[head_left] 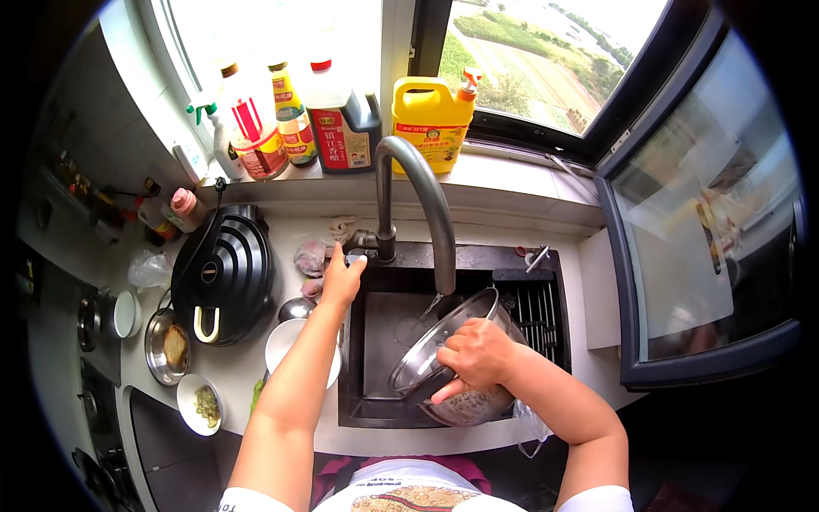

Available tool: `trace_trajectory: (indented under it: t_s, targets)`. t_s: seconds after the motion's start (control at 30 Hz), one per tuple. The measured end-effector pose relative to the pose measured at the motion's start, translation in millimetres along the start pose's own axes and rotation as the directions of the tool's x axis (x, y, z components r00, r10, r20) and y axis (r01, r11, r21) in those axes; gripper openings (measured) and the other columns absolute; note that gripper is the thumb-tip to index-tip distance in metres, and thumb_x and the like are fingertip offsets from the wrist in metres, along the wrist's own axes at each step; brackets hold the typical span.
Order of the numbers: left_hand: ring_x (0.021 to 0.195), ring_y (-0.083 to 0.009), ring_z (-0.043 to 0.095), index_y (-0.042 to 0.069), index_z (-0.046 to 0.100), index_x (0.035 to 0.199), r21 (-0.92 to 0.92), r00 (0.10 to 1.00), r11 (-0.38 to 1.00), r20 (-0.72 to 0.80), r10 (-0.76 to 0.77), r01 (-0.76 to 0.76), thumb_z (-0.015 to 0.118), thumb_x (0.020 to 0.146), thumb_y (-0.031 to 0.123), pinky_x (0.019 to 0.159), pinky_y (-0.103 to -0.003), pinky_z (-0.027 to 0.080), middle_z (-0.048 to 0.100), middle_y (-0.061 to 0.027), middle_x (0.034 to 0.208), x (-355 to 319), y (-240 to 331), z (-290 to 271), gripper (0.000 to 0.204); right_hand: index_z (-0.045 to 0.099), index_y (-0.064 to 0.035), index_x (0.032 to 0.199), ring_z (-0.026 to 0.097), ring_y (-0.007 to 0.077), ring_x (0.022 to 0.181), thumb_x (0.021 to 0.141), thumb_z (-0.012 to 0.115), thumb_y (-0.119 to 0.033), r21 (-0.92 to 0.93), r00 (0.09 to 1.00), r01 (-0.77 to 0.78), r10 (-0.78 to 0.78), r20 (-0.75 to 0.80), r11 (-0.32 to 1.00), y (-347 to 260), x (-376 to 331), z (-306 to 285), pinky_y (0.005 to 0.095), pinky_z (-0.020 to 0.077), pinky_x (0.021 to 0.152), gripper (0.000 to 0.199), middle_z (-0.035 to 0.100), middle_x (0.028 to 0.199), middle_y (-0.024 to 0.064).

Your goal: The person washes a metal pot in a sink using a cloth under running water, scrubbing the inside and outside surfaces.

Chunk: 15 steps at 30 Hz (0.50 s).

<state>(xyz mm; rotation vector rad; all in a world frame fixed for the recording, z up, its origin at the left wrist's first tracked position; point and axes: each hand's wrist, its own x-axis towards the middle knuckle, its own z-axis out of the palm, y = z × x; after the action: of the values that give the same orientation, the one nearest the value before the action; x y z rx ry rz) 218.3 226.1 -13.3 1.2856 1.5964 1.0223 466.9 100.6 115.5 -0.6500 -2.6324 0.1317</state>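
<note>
My left hand (343,277) reaches to the base of the grey tap (418,162), its thumb and fingers around the small tap handle (358,259). A thin stream of water falls from the spout into the dark sink (388,333). Over the sink's right half, my right hand (474,357) is closed on the side of a metal pot (467,410), which tilts with its mouth toward the left and the water. The pot's outer wall looks stained. Whatever handle my right hand grips is hidden under the fingers.
Left of the sink are a white bowl (294,346), a ladle (297,309), a black round electric appliance (226,277), a steel dish (168,347) and a bowl of green food (200,404). Bottles and a yellow jug (431,124) line the sill. An open window sash (708,213) juts in at right.
</note>
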Motion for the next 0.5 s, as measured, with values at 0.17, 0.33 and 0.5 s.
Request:
trace_trajectory:
  t_s: [0.17, 0.33, 0.5]
  targets:
    - [0.132, -0.0324, 0.035, -0.007, 0.030, 0.138, -0.062, 1.000, 0.998, 0.029, -0.010, 0.012, 0.055, 0.086, 0.034, 0.108, -0.035, 0.026, 0.038, -0.0261, 0.139, -15.6, 10.5, 12.0, 0.071, 0.043, -0.0100, 0.053, 0.051, 0.0212, 0.043, 0.069, 0.055, -0.072, -0.037, 0.977, 0.024, -0.015, 0.213, 0.999, -7.5, 5.8, -5.8, 0.0304, 0.0416, 0.050, 0.065, 0.041, 0.045, 0.0022]
    - [0.127, -0.0249, 0.041, -0.005, 0.039, 0.134, -0.432, 0.946, 0.900, 0.313, 0.084, 0.063, 0.044, 0.095, 0.047, 0.106, -0.034, 0.029, 0.047, -0.0173, 0.134, -120.2, 15.2, 32.7, 0.065, 0.047, -0.0076, 0.053, 0.055, 0.0242, 0.043, 0.075, 0.046, -0.073, -0.009, 0.909, 0.042, -0.034, 0.414, 0.999, -6.7, 10.5, -2.0, 0.0326, 0.0446, 0.049, 0.069, 0.047, 0.044, 0.0056]
    - [0.099, -0.0137, 0.050, 0.000, 0.053, 0.117, -0.547, 0.568, 0.687, 0.789, 0.232, 0.479, 0.055, 0.086, 0.057, 0.090, -0.028, 0.038, 0.056, -0.0054, 0.105, -219.9, 3.4, 13.0, 0.066, 0.059, -0.0080, 0.058, 0.058, 0.0292, 0.048, 0.081, 0.034, -0.074, 0.056, 0.739, 0.002, -0.039, 0.673, 0.998, -7.9, 25.5, 4.7, 0.0372, 0.0450, 0.046, 0.074, 0.055, 0.049, 0.0086]
